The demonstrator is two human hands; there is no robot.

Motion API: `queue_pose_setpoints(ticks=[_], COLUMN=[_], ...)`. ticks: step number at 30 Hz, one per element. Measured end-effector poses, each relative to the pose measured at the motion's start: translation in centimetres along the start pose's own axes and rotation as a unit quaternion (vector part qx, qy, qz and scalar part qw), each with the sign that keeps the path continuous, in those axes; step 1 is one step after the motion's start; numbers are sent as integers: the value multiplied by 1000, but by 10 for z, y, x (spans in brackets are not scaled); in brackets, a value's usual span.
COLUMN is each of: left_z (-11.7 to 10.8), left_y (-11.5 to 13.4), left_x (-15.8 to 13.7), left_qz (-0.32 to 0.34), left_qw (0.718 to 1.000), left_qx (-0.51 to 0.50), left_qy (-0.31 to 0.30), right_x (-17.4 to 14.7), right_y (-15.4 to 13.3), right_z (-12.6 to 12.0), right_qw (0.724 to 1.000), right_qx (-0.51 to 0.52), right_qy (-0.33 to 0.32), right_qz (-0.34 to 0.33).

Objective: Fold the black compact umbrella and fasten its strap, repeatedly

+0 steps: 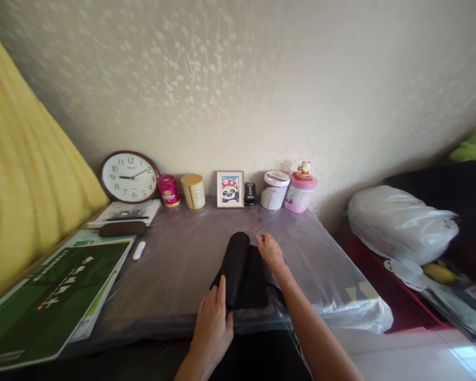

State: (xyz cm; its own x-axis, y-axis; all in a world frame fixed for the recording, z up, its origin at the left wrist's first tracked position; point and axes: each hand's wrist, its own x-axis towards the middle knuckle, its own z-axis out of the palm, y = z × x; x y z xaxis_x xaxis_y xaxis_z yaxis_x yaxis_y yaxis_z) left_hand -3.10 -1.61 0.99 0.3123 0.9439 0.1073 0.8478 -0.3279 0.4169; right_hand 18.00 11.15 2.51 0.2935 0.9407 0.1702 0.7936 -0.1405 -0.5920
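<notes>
1. Where the left hand (214,320) meets the black roll (236,264), at its 7 o'clock, it grips the near end: fingers extended along the left side, thumb at the end.
2. Right hand (270,251): at the roll's 1 o'clock, fingers bent together at the far right corner of the flat black panel (254,283). Whether it pinches the edge cannot be told.
3. Black roll: lies near the front edge of the worktop (174,270), far end pointing to about 12 o'clock. The flat panel extends from it towards 3 o'clock. Worktop carries a clear plastic cover.
4. From the roll towards 10 o'clock: a small white object (138,250), then a dark brown case (122,228).
5. At 9 o'clock: a green book (59,301), stacked on other papers.
6. At 11 o'clock, by the wall: a yellow tin (193,191), with a pink can (168,190) beside it and a round clock (130,177) further left.
7. At 12 o'clock: a framed panda picture (230,189), a black object (250,194) just to its right.
8. At 1 o'clock: a white-and-purple tub (274,191) and a pink-lidded tub (299,197), the latter bearing a cat figurine (303,169).
9. At 2 o'clock, off the worktop: a white plastic bag (400,225).
</notes>
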Motion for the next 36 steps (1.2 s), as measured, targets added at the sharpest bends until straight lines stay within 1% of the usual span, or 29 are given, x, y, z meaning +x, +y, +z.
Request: queue_pose_setpoints(ticks=[3,5,7,14,22,28,31,33,36], left_z=[-2,-5,-8,-11,-15,-14,-10,-7,0], left_y=[1,3,4,8,8,4,-2,-8,-17], left_x=[0,1,1,0,1,3,5,6,8], left_qz=[-3,-4,-5,-14,-16,-26,-34,-32,-2], left_qw=[1000,1000,1000,1000,1000,999,999,998,996], left_qx=[-2,-2,-2,7,-2,-17,-35,-58,-84], left_qy=[-4,-9,-13,-13,-21,-19,-8,9,39], right_x=[-17,-24,-27,-23,-24,-24,-24,-23,-21], right_y=[9,6,-1,-22,-45,-50,-52,-54,-60], right_z=[-9,-10,-11,-15,-6,-5,-1,3,10], right_qw=[997,992,987,972,943,927,922,920,921], right_qx=[32,68,104,196,283,323,337,345,347], right_qy=[-57,-96,-114,-104,-116,-115,-108,-104,-98], right_qz=[41,51,54,76,131,151,154,153,143])
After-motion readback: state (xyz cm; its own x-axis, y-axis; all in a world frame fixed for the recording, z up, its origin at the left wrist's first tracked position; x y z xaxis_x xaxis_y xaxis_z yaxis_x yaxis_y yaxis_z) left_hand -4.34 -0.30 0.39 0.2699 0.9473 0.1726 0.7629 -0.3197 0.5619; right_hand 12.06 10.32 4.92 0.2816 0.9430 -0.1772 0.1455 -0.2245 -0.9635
